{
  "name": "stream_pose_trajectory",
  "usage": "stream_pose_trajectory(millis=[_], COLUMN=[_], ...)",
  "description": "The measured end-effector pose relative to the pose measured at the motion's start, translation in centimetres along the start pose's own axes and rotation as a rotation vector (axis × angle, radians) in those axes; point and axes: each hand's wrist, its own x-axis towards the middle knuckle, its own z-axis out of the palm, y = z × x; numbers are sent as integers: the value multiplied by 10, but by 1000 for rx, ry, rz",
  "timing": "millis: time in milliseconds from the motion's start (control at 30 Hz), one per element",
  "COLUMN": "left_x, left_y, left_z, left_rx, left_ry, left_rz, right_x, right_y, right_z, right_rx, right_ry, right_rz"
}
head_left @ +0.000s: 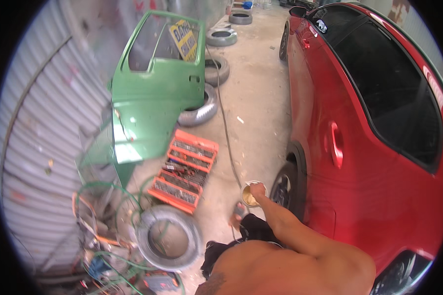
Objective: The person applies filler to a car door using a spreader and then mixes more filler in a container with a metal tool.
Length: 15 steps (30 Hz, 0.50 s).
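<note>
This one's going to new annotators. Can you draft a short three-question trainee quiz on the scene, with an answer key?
1. Open question: Which container is the person's right hand at?

2. True or false: The orange toolbox is closed.

3. Multiple choice: In the picture, where is the loose green door relative to the red car?
A) To its left
B) To its right
C) Directly below it

Key
1. A small round bucket with pale contents; exactly what the fingers hold there is too small to tell.
2. False; it lies open, its trays showing.
3. A.
</note>
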Motion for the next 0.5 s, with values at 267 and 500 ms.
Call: stream_pose_trajectory(millis=[267,500], left_x=[242,509], left_y=[327,634], left_z=[-167,-129], left_rx=[-51,-195], left_ry=[272,199], left_rz=[469,397], right_x=[270,465], right_y=[-133,-258], right_z=[-90,-106], right_rx=[213,518], right_ry=[-14,42], right_rz=[-45,241])
